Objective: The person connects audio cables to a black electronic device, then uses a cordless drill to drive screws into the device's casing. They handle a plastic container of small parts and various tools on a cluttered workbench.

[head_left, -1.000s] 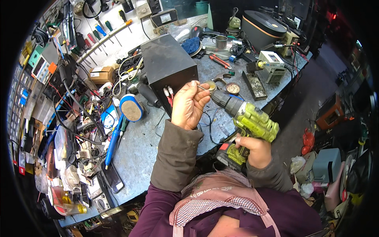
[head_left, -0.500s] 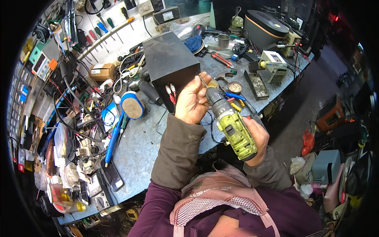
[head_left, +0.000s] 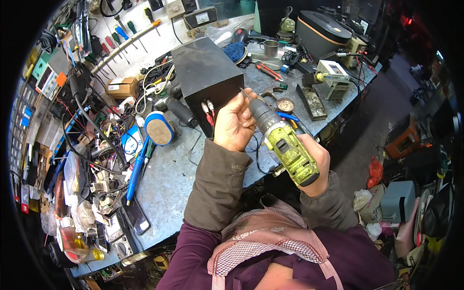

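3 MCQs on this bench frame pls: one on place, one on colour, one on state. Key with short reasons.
1. Where does the black box stand?
A. on the floor
B. on the workbench beyond the hands
C. on a wall shelf

2. What colour is the body of the cordless drill?
A. yellow-green
B. blue
C. white

3. What is the left hand doing?
A. lying flat on the bench
B. holding a cup
C. gripping the drill's front end

Key: 1 B, it sits on the grey workbench beyond the hands. 2 A, the casing is yellow-green with a dark chuck. 3 C, its fingers curl round the chuck while the right hand holds the grip.
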A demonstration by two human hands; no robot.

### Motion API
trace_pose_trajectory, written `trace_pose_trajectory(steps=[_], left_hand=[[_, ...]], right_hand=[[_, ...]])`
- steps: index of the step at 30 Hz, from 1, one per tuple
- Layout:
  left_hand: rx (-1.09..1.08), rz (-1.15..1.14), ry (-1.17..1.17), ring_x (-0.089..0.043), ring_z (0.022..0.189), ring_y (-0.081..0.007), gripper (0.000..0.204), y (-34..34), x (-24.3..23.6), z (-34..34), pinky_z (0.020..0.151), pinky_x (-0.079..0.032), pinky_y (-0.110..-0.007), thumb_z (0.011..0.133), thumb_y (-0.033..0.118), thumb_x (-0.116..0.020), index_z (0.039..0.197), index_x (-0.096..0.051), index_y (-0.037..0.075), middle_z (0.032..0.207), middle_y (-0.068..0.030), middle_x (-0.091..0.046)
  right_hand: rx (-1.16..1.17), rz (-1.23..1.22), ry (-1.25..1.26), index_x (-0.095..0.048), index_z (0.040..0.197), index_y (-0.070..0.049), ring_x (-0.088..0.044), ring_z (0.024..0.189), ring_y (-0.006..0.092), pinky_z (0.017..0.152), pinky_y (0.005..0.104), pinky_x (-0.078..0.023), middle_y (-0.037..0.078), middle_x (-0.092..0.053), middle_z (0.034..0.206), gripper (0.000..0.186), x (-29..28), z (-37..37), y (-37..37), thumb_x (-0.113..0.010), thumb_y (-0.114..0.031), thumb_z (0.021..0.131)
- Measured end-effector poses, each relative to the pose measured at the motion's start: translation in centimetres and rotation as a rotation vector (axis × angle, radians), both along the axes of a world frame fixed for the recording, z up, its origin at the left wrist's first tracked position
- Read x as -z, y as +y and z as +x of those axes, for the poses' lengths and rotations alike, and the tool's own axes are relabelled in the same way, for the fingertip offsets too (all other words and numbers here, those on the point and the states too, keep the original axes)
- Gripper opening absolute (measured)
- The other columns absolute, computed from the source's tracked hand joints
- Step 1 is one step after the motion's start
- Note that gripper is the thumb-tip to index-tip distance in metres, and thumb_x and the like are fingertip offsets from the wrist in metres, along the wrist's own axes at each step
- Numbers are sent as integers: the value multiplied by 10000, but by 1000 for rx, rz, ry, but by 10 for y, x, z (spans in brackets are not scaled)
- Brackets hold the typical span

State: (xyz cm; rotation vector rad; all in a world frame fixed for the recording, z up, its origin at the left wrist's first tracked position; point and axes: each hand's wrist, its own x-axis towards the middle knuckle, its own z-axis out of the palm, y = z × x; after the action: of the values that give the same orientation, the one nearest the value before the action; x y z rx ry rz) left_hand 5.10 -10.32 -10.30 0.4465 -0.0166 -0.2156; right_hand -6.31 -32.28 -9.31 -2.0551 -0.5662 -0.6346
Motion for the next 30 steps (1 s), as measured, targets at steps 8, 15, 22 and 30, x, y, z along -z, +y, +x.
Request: trace_pose_trajectory(steps=[8, 15, 22, 30], left_hand=[[-21, 69, 26, -495, 655, -83, 224, -4, 12, 3, 519, -362, -222, 1122, 186, -604, 1257, -654, 15, 1012, -47, -696], [-213, 651, -131, -552, 614, -76, 206, -30, 12, -23, 531, -399, -251, 1008, 102, -632, 1130, -782, 32, 904, 19, -724], [-578, 1144, -530, -664, 802, -79, 138, -6, -17, -134, 710, -534, -260, 1076, 78, -704, 1117, -793, -20, 873, -20, -750], [-609, 1994, 113, -807, 904, -321, 291, 216, 75, -113, 827, -608, -424, 892, 199, -836, 1078, -836, -26, 962, -213, -820]], right_hand=[[5, 24, 25, -699, 1121, -19, -752, 849, 412, 714, 401, -573, 192, -746, 933, 327, -2, 2, 2, -854, -113, 850], [-90, 244, 13, -721, 1227, 59, -791, 979, 260, 884, 356, -596, 151, -802, 1085, 362, 13, -12, -4, -825, -8, 887], [-26, 532, 190, -745, 1182, 3, -687, 918, 194, 885, 343, -558, 62, -738, 1025, 355, 73, -66, -52, -763, 78, 836], [-9, 550, 524, -745, 1188, 56, -687, 1046, 207, 1001, 356, -533, 78, -743, 1173, 241, 116, -100, -56, -690, 24, 955]])
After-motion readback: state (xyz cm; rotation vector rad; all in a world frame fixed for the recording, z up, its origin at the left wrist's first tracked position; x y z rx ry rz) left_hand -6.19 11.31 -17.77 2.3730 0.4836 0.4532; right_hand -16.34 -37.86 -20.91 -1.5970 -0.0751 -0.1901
